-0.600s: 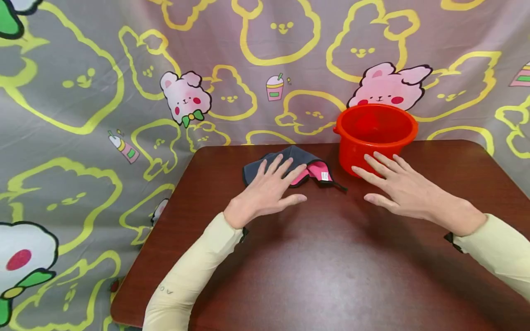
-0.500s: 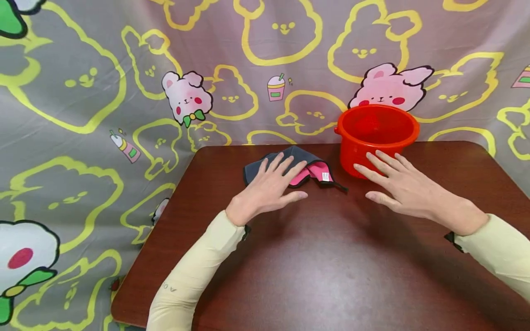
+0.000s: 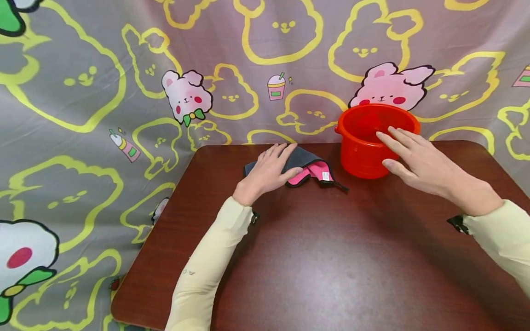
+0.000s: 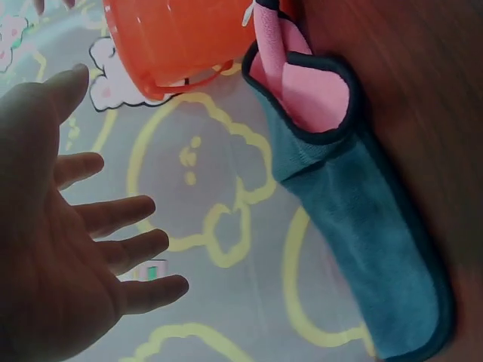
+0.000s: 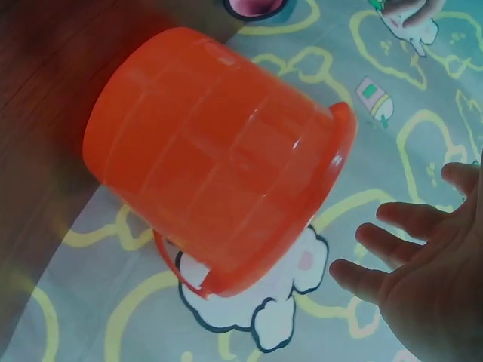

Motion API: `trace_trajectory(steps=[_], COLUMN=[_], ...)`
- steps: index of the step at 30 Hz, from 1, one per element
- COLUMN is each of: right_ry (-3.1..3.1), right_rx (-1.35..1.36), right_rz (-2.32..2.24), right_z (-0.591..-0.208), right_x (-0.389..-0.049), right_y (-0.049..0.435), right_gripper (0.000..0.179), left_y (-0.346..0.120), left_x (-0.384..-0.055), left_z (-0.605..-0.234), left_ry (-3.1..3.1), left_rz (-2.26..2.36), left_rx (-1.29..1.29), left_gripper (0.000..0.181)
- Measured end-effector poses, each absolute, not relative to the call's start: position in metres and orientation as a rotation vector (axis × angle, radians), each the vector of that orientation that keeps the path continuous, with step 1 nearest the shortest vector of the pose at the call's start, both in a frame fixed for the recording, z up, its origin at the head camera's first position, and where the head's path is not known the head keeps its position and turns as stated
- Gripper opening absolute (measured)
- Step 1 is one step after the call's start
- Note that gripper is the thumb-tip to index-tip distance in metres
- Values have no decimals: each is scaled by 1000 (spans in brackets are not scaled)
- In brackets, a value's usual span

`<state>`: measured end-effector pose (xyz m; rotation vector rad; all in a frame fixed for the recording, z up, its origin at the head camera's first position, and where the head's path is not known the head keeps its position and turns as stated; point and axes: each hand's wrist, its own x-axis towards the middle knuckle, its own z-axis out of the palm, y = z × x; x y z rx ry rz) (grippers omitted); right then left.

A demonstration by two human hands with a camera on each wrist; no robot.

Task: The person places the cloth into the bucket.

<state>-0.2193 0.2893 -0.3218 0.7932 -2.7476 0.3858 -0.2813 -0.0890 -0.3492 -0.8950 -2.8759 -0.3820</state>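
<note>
A cloth, blue-grey outside and pink inside with black edging, lies partly folded near the back of the table. My left hand is over its left part in the head view, fingers extended and holding nothing. In the left wrist view that hand is apart from the cloth. To the right stands an upright red bucket, its side handle hanging down in the right wrist view. My right hand overlaps the bucket's right rim in the head view, with straight fingers, and holds nothing.
A dark brown wooden table bears both things. Behind it and to the left hangs a patterned curtain. A white label and a black hanging loop show on the cloth's right end.
My left hand has moved slightly up and right over the cloth, its fingers closer together. My right hand has moved up and right toward the bucket's rim. Cloth and bucket stay put.
</note>
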Motion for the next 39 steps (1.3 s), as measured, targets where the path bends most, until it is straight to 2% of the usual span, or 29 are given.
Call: trace_trajectory(steps=[15,28,33,39], right_ry=[-2776,-2746,-2653,-2591], right_rx=[607,516,492,453], right_rz=[482,518,622,845], right_z=[-330,-343,-349,-351], right_x=[-238,-248,-252,-261], right_y=[311,324,331,336], right_gripper=[68,65,61,58], left_y=[-85,-79,-79,-80], left_x=[-320,-332,-332,-330], left_z=[-387,-415,-421,-422], left_ry=[-2979,-3214,-3293,-3318], left_rz=[-641,-527,-496,-364], left_rx=[-640,-391,-366,-431], left_gripper=[75,77,77,66])
